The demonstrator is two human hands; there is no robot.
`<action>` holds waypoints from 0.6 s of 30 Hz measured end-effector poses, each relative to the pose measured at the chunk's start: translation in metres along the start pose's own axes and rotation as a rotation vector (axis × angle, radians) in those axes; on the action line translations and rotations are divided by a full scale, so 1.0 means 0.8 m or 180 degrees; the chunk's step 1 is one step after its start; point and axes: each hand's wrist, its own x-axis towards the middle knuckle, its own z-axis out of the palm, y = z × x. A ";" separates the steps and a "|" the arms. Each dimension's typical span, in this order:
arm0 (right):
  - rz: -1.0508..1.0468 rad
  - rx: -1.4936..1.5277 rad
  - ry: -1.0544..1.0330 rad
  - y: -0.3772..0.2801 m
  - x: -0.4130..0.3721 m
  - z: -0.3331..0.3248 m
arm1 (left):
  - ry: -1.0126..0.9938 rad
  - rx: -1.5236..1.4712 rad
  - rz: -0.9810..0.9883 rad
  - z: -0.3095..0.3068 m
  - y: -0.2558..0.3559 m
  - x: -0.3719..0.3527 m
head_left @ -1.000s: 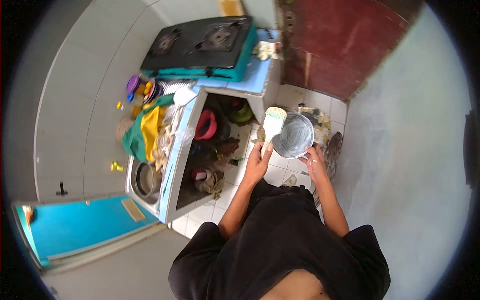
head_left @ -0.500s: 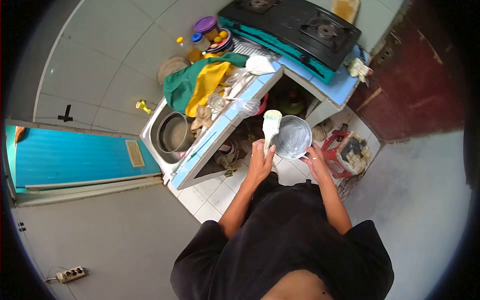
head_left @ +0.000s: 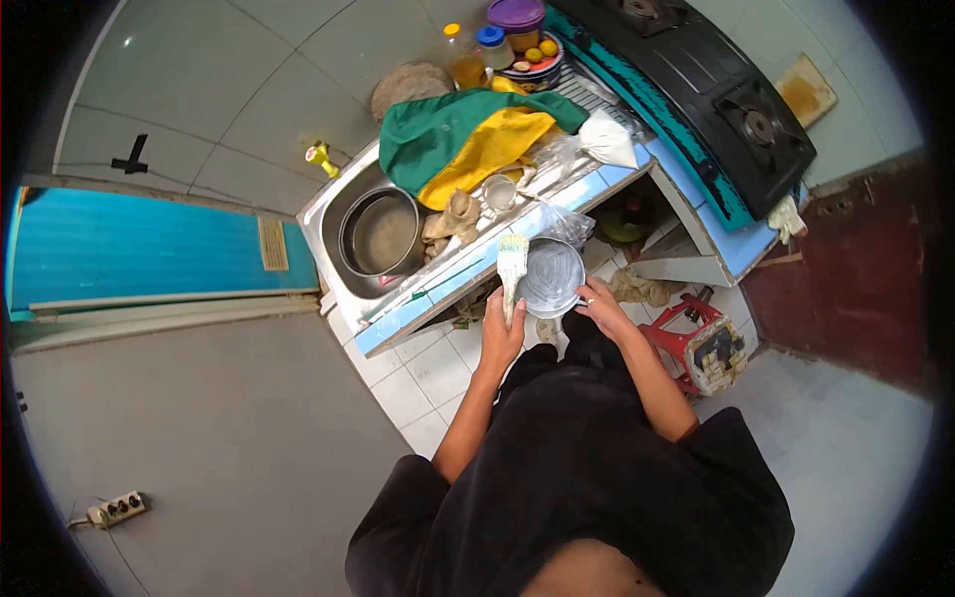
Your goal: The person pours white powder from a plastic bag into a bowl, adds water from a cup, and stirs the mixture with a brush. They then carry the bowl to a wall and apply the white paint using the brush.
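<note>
My left hand (head_left: 502, 328) is wrapped round the handle of a brush (head_left: 511, 264), its pale, coated bristles pointing up and away from me. Just right of the brush is a round metal pan (head_left: 552, 279) with whitish smears inside. My right hand (head_left: 603, 306) grips the pan at its right edge, where a short handle shows. Both things are in the air in front of the blue-tiled counter edge.
A sink (head_left: 333, 224) holds a large pot (head_left: 382, 234). On the counter lie a green and yellow cloth (head_left: 448, 144), a glass (head_left: 499, 192) and a white bag (head_left: 608, 139). Right of them is a stove (head_left: 696, 80). A red stool (head_left: 686, 343) stands on the floor.
The view has shifted, so the counter, sink and stove appear farther right. The brush and pan, still held, now appear slightly lower and to the left, closer to the counter edge.
</note>
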 end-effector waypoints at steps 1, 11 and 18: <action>0.0045 -0.0123 -0.0113 -0.001 0.015 0.001 | 0.0087 -0.0010 -0.0159 0.001 -0.007 0.000; 0.0070 -0.1761 -0.0332 -0.027 0.121 0.037 | 0.0556 -0.0129 -0.1543 -0.008 -0.042 0.024; -0.0008 -0.1693 -0.0108 -0.032 0.150 0.069 | 0.0931 -0.0074 -0.1454 -0.005 -0.067 0.046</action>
